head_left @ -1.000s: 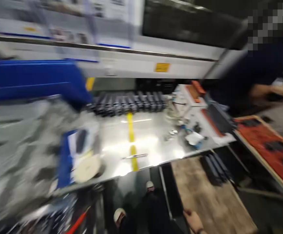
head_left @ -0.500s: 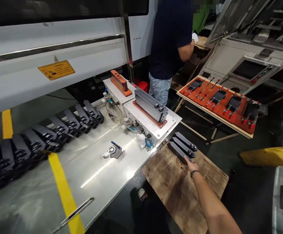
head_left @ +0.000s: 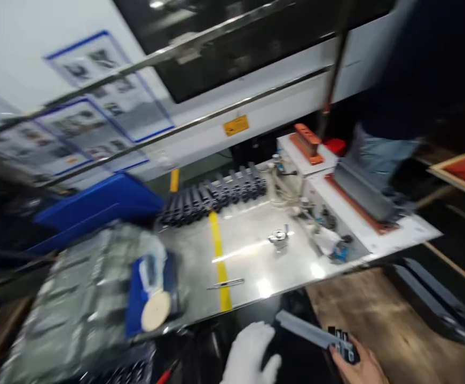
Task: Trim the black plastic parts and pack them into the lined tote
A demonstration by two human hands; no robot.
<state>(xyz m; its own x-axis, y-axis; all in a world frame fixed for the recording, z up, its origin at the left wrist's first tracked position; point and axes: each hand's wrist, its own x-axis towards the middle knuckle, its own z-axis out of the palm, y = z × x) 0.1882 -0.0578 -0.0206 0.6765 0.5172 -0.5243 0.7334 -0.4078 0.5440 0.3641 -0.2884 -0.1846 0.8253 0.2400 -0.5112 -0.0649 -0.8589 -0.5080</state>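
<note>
My bare right hand (head_left: 360, 365) grips a long grey part (head_left: 308, 332) by the end that has small dark slots and clips. It is tilted, its far end pointing up and to the left. To its left is my left hand (head_left: 250, 352) in a white glove, thumb apart from the other fingers, with nothing in it. A gap separates the glove from the grey part. Similar grey bars (head_left: 428, 298), blurred, lie on the wooden board (head_left: 352, 304) at the right.
A row of dark grey parts (head_left: 212, 194) lines the back of the metal table (head_left: 252, 266), where a pen (head_left: 226, 284) and a small metal device (head_left: 278, 236) lie. Two white fixtures (head_left: 360, 213) stand at its right. Bagged parts (head_left: 76, 298) fill the left. A person (head_left: 388, 144) stands behind.
My view has swung left. My right hand has lifted a grey part off the wooden board and brought it left. My gloved left hand has come into view.
</note>
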